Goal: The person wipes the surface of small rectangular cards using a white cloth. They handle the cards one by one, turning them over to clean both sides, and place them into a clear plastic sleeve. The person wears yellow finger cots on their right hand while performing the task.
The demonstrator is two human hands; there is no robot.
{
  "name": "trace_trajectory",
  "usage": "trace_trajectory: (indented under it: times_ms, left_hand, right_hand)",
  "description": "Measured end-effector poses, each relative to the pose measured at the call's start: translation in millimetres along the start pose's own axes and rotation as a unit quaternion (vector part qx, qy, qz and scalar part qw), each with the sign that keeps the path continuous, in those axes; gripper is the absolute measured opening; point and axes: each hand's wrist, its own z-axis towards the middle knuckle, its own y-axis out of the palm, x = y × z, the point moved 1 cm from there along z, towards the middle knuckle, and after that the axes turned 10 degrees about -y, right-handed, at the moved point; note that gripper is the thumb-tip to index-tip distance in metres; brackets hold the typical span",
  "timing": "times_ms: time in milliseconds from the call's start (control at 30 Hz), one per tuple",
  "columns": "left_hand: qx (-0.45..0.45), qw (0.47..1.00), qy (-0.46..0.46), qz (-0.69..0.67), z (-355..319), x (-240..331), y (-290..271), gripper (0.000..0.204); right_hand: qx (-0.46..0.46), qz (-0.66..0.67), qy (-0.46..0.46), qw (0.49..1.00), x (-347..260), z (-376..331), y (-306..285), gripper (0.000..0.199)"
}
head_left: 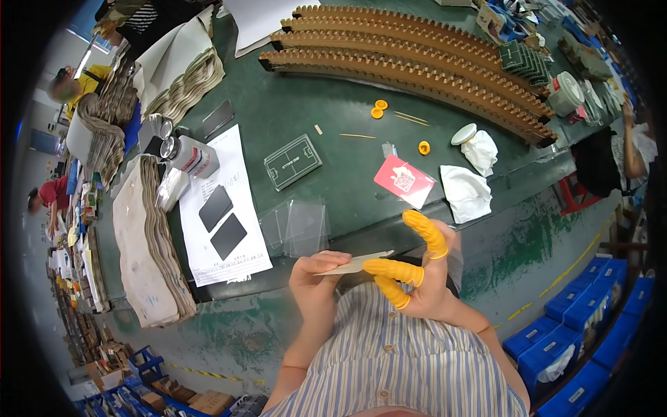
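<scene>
My left hand (pixel 317 283) pinches a thin, pale, flat piece (pixel 354 263) between thumb and fingers, just off the table's front edge. The piece shows nearly edge-on, so its kind is unclear. My right hand (pixel 429 281) wears yellow finger cots on three fingers. Its fingers are spread: one points up and away, while another touches the piece's right end. Ahead of the hands lie clear plastic sleeves (pixel 300 227), a red card with a white print (pixel 405 179) and a dark green flat box with white lines (pixel 292 162).
Two black cards (pixel 228 237) rest on a printed sheet (pixel 196 258), beside a metal-topped bottle (pixel 192 157) and a cloth stack (pixel 142 257). White cloths (pixel 466 194), yellow finger cots (pixel 424 147) and thin sticks (pixel 358 136) lie rightward. Long slotted brown racks (pixel 410 76) span the back.
</scene>
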Motion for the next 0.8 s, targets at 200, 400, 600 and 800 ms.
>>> trace_trajectory:
  times_ms: [200, 400, 600, 800]
  left_hand:
    - [0.007, 0.997, 0.07, 0.021, 4.3, -0.1, -1.6, 0.018]
    - [0.027, 0.954, 0.191, 0.229, 13.0, 14.4, -5.6, 0.019]
    - [0.026, 0.94, 0.147, 0.306, 14.3, 23.2, -0.3, 0.017]
    - [0.022, 0.915, 0.149, 0.375, 16.6, 28.8, 6.1, 0.016]
  right_hand:
    - [0.037, 0.009, 0.03, 0.999, 3.6, -5.1, -0.5, 0.033]
    - [0.048, -0.019, 0.073, 0.996, 8.6, -11.8, -7.5, 0.029]
    - [0.068, -0.027, 0.072, 0.995, 13.0, -13.3, -4.0, 0.03]
    - [0.045, -0.055, 0.069, 0.995, 12.2, -11.5, -4.0, 0.03]
